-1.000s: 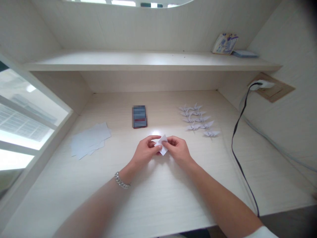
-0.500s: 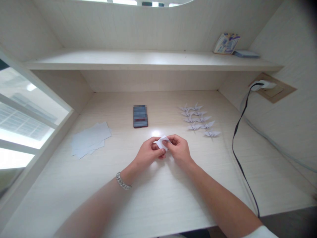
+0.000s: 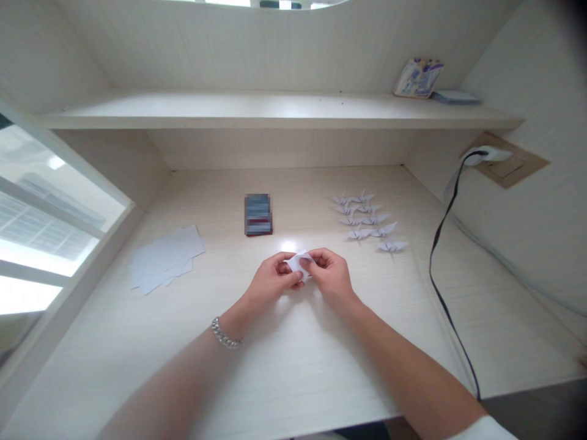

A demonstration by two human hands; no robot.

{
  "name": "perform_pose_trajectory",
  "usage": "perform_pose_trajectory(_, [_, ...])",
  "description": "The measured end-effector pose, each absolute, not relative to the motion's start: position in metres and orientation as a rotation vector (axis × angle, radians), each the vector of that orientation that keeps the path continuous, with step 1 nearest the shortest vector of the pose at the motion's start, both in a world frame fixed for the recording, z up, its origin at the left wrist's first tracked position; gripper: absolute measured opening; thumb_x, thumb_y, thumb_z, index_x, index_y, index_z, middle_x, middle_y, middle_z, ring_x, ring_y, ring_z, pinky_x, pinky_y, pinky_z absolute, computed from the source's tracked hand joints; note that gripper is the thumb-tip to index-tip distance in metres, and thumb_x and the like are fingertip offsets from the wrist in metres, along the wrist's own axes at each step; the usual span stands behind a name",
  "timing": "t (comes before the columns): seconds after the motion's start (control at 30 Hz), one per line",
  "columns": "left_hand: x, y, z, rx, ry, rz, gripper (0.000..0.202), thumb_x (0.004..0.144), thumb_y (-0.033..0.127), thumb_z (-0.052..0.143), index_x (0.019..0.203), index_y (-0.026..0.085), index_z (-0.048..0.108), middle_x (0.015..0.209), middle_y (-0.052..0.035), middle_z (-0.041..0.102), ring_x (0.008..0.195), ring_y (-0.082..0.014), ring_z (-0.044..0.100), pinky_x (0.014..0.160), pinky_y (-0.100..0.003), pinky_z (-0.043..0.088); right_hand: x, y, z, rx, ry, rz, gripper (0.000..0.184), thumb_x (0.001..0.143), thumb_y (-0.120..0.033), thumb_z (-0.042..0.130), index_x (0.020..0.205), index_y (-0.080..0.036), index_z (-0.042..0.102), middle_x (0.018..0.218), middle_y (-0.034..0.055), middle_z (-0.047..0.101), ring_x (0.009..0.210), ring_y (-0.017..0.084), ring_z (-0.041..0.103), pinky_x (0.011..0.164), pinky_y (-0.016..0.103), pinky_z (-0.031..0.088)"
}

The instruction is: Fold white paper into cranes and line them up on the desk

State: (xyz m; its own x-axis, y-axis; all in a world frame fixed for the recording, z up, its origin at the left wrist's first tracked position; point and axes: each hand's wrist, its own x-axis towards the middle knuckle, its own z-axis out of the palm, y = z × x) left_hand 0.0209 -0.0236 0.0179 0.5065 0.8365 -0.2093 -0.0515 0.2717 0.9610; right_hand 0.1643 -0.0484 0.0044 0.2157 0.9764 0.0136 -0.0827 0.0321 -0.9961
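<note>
A small piece of folded white paper (image 3: 297, 261) is held between both hands above the middle of the desk. My left hand (image 3: 274, 276) pinches its left and lower side, with the thumb on the near face. My right hand (image 3: 334, 273) grips the right side, its thumb pressed on the paper's front. Fingers cover much of the paper, so its exact folds are hard to make out. To the right and farther back stand several folded paper cranes (image 3: 367, 220) in rows. Loose white paper sheets (image 3: 167, 256) lie overlapping at the left.
A dark, pixelated rectangular object (image 3: 258, 214) lies behind my hands. A black cord (image 3: 433, 269) runs from a wall socket (image 3: 507, 160) down the desk's right side. Above the back of the desk spans a shelf (image 3: 229, 110), bearing a colourful packet (image 3: 418, 78).
My left fingers and thumb have shifted slightly on the folded paper. The right hand keeps nearly the same grip. The whole view has moved a little.
</note>
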Motion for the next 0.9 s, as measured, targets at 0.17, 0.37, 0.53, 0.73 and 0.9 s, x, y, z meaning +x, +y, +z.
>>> perform_pose_trajectory(0.17, [0.0194,-0.021,0.0173,1.231,0.848,0.684,0.049,0.059,0.015,0.073,0.105,0.013,0.055,0.073,-0.0032,0.064,0.065,-0.0138,0.061,0.061,-0.025,0.049,0.1643,-0.048,0.0035,-1.227,-0.996,1.069,0.016,0.068,-0.029,0.07,0.075,-0.016,0.065,0.072,0.004,0.067,0.065,0.016,0.059,0.06,0.027,0.045])
perform_pose_trajectory(0.37, [0.0191,-0.0217,0.0163,1.174,0.848,0.692,0.043,0.066,0.025,0.07,0.104,0.013,0.056,0.074,-0.0034,0.063,0.065,-0.0133,0.061,0.061,-0.025,0.048,0.1648,-0.0474,0.0023,-1.22,-0.984,1.078,0.019,0.066,-0.032,0.071,0.077,-0.016,0.065,0.072,0.0043,0.067,0.064,0.016,0.06,0.059,0.027,0.046])
perform_pose_trajectory(0.53, [0.0189,-0.0209,0.0157,1.287,0.912,0.706,0.045,0.062,0.019,0.071,0.104,0.013,0.056,0.068,-0.0011,0.061,0.06,-0.0124,0.059,0.057,-0.023,0.046,0.1636,-0.0482,0.0025,-1.217,-0.984,1.104,0.021,0.064,-0.033,0.072,0.075,-0.016,0.066,0.071,0.0043,0.067,0.066,0.017,0.061,0.06,0.028,0.047])
perform_pose_trajectory(0.73, [0.0161,-0.0191,0.016,1.288,0.921,0.782,0.044,0.066,0.026,0.069,0.107,0.015,0.058,0.068,-0.0009,0.061,0.06,-0.0114,0.057,0.056,-0.022,0.045,0.1663,-0.0478,0.002,-1.229,-0.949,1.157,0.025,0.064,-0.036,0.072,0.076,-0.016,0.065,0.069,0.0043,0.067,0.061,0.016,0.06,0.055,0.027,0.047])
perform_pose_trajectory(0.9, [0.015,-0.0152,0.011,1.247,0.98,0.856,0.023,0.069,0.03,0.065,0.085,0.013,0.065,0.08,-0.0065,0.066,0.07,-0.0144,0.06,0.062,-0.024,0.047,0.1661,-0.0476,0.0027,-1.212,-0.914,1.293,0.022,0.061,-0.033,0.073,0.074,-0.016,0.065,0.067,0.0027,0.067,0.058,0.016,0.06,0.051,0.025,0.047])
